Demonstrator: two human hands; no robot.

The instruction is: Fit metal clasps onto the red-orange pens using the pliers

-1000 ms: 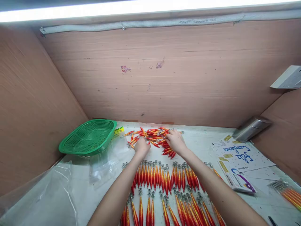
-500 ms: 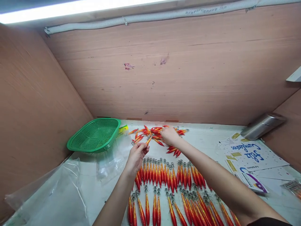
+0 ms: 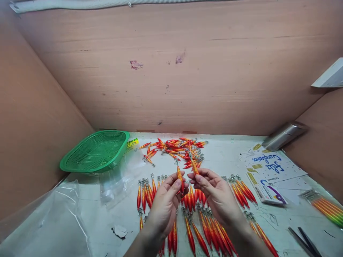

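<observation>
Left hand [image 3: 164, 207]: one lure [image 3: 180, 177] pinched, drawn back from pile [image 3: 174, 150]. Right hand [image 3: 217, 194]: second lure [image 3: 193, 165] pinched. Both are held above rows [image 3: 203, 221] on desk [image 3: 80, 228]; two pieces taken.

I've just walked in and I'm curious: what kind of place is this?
Probably a small workshop bench for sorting or packing fishing lures. Both hands, left hand and right hand, hold one each above rows of orange lures, with clear bags and a green basket nearby.

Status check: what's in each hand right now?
Left hand pinching one orange lure. Right hand pinching another lure. Loose pile beyond; nothing between them.
</observation>
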